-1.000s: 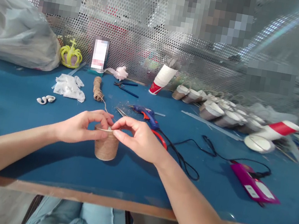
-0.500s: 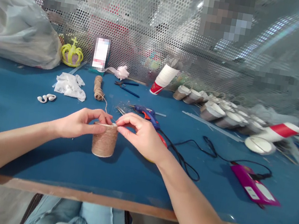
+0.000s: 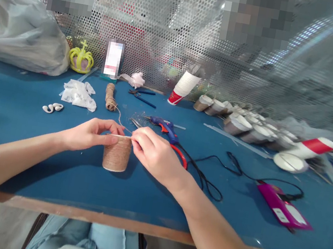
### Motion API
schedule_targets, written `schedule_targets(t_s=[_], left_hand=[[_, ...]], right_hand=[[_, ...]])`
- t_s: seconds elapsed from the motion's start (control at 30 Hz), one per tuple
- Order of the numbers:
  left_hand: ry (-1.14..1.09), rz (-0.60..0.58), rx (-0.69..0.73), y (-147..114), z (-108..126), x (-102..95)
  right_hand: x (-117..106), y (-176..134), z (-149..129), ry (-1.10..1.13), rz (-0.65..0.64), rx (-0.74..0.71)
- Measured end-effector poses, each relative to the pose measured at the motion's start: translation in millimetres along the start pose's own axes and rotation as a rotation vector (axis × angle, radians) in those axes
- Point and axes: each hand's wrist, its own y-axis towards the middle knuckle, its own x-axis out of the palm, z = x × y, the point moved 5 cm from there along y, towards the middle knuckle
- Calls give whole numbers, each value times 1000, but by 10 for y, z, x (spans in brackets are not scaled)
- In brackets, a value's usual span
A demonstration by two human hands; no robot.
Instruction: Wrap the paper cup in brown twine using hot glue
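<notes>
A paper cup (image 3: 116,156) wrapped in brown twine stands upright in front of me, its pale bottom edge showing. My left hand (image 3: 95,134) grips its rim from the left, thumb on the outside and fingers over the top. At the rim's right side my right hand (image 3: 152,150) is closed, its thumb and forefinger pinching the twine against the cup. From there a strand runs back to a small twine skein (image 3: 111,98) lying behind the cup. Scissors (image 3: 179,156) with red handles lie partly hidden behind my right hand, beside a blue hot glue gun (image 3: 166,126).
Pliers (image 3: 143,97), crumpled white plastic (image 3: 79,94) and a yellow crown-shaped piece (image 3: 81,58) lie farther back. Stacked paper cups (image 3: 186,85) lean near the mesh partition. Several wrapped cups (image 3: 237,124) stand at right. A black cable (image 3: 207,183) leads to a purple power strip (image 3: 284,205).
My right hand has turned and its fingers have drawn closer together at the cup's rim. My left hand keeps its grip, and the cup stays nearly in place.
</notes>
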Motion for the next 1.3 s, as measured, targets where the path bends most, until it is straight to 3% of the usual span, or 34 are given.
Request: schedule_targets(t_s=[0.47, 0.83, 1.3], left_hand=[[12, -17, 19, -1, -5, 5], [18, -46, 50, 0, 12, 17], [40, -79, 88, -28, 55, 36]], right_hand=[[-23, -2, -23, 5, -76, 28], [-31, -7, 17, 117, -35, 45], [8, -9, 100, 200, -67, 163]])
